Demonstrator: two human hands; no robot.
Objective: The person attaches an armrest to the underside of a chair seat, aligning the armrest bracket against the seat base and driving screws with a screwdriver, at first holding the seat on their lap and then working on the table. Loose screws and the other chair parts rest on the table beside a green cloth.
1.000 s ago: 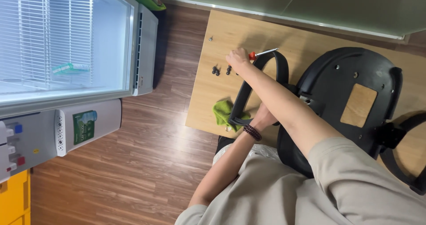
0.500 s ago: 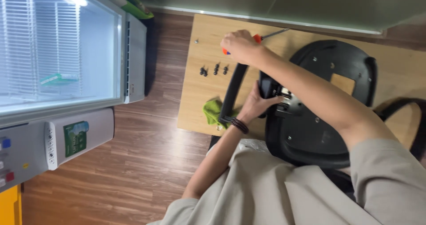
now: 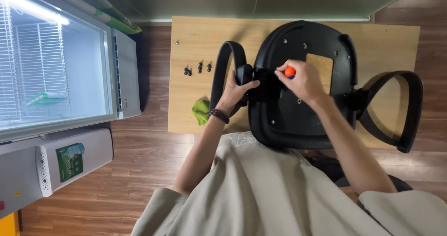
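Observation:
A black chair seat lies upside down on a wooden table. My left hand grips the left black armrest where its bracket meets the seat. My right hand is closed around an orange-handled screwdriver, held upright over the seat's underside near the bracket. A second armrest sticks out at the seat's right side. Several black screws lie on the table left of the armrest.
A green cloth lies near the table's front left edge. One small screw sits at the far left of the table. A glass-door cooler and a white appliance stand on the wooden floor to the left.
My right hand has come from the screws at the table's left to the seat's underside with the screwdriver. My left hand stays on the armrest. The view has shifted.

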